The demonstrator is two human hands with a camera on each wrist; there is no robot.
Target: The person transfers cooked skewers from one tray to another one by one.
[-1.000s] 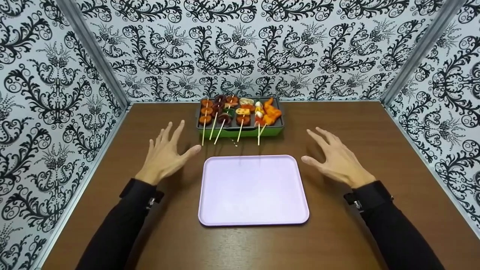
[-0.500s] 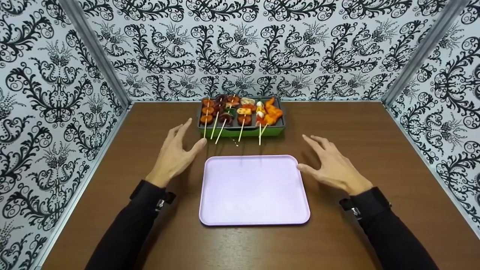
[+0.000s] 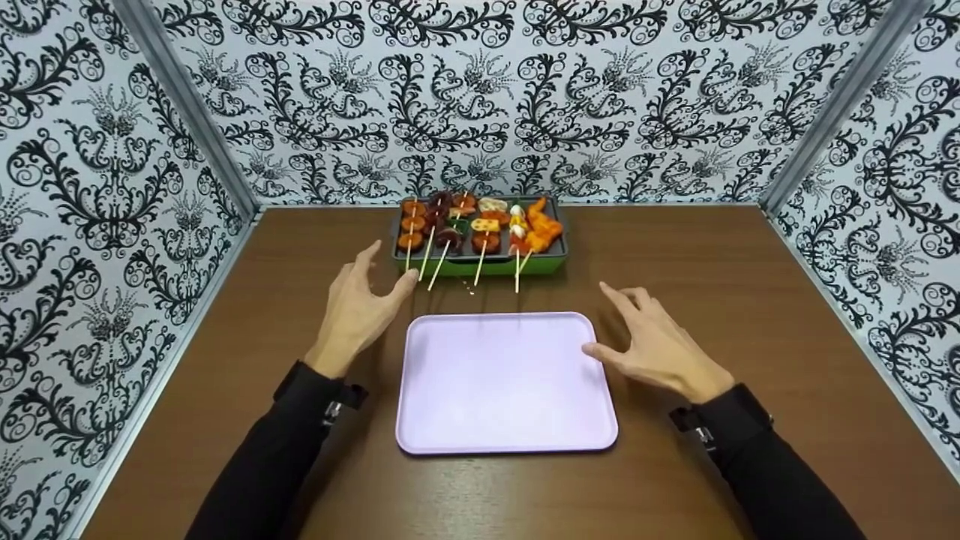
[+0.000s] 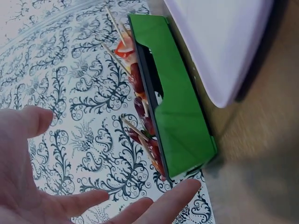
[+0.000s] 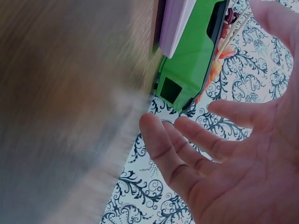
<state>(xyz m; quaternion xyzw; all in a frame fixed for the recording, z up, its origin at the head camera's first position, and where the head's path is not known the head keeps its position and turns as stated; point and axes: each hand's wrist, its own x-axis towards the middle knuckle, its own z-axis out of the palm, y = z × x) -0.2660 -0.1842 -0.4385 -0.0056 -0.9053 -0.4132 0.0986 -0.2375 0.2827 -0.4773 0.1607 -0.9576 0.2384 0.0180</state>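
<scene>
My left hand holds nothing and hovers at the front left of a small green grill with a dark top. In the head view its thumb overlaps the stick of the leftmost skewer, which carries round orange-brown slices. Several more skewers lie side by side on the grill, their sticks poking out over its front; an orange wing-shaped piece is at the right end. My right hand, holding nothing, is over the right edge of a lilac tray, its thumb overlapping the rim. Fingers of both hands are spread.
The tray lies flat on the brown wooden table, in front of the grill. Patterned black-and-white panels stand behind the grill and along both sides, with grey posts at the corners.
My left hand has moved right, toward the grill's front left corner. My right hand has come left and a little nearer, its thumb now over the tray's edge. Grill and tray have stayed put.
</scene>
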